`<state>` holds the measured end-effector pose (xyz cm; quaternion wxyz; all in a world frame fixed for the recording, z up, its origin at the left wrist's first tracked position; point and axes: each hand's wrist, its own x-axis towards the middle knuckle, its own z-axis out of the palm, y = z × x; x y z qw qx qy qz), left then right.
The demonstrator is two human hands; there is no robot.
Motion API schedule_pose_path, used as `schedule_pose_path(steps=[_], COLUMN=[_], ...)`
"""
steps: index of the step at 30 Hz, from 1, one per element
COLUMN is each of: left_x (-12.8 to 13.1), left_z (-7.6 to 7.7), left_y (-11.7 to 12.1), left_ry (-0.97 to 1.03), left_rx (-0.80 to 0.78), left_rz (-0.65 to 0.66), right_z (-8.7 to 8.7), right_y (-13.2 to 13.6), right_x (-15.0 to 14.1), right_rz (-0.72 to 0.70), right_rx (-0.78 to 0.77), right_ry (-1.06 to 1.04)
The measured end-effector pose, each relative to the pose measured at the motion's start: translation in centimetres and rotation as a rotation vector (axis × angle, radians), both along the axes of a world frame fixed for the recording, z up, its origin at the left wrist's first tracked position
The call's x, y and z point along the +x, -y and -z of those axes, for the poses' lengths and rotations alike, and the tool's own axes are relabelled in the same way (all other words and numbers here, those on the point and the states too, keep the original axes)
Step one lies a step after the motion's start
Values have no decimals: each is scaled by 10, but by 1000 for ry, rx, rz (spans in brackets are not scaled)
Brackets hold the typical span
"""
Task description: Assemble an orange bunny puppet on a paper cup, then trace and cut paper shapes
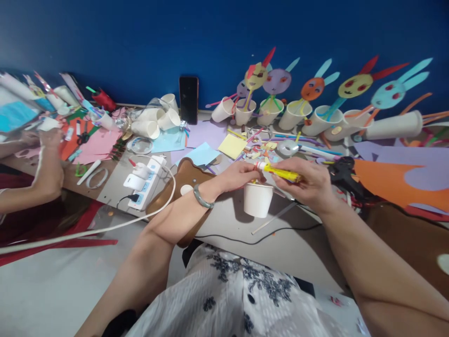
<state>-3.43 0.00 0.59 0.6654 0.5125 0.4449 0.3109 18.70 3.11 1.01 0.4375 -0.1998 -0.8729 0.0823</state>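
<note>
The right hand (307,180) partly hides the yellow tool (282,172).

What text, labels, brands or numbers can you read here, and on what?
None readable.
Yellow tube in the right hand: red marks, too blurred to read.
White power strip: any print by the sockets is too small to read.
White adapter on the strip: small grey mark, unreadable.
Phone against the blue wall: dark screen, no text visible.
</note>
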Motion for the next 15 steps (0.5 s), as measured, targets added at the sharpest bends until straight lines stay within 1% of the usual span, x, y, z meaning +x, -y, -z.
schedule_pose_path(steps=[1, 3, 6, 8, 10, 12, 13, 15], left_x=[0, -1, -1, 0, 0, 1, 1, 0], left_z=[1, 1, 0, -2, -4, -6, -6, -7], left_y=[0, 0, 1, 2, 3, 3, 2, 2], left_ry=[2, -9, -31, -28, -37, -47, -47, -32], left_rx=[1, 15, 37, 27, -6, -35, -40, -29], left_rz=[4, 7, 7, 10, 2, -11, -15, -6], right_z=[1, 5, 13, 15, 14, 10, 8, 4], right_y=[0, -3, -10, -15, -16, -13, -10, -4], right_x=[-1, -2, 3, 8, 12, 14, 13, 9], right_rz=[-23, -17, 53, 111, 186, 234, 228, 152], right_rx=[21, 76, 170, 175, 97, -26, -90, -191], right_ry=[24, 53, 67, 49, -38, -147, -184, -178])
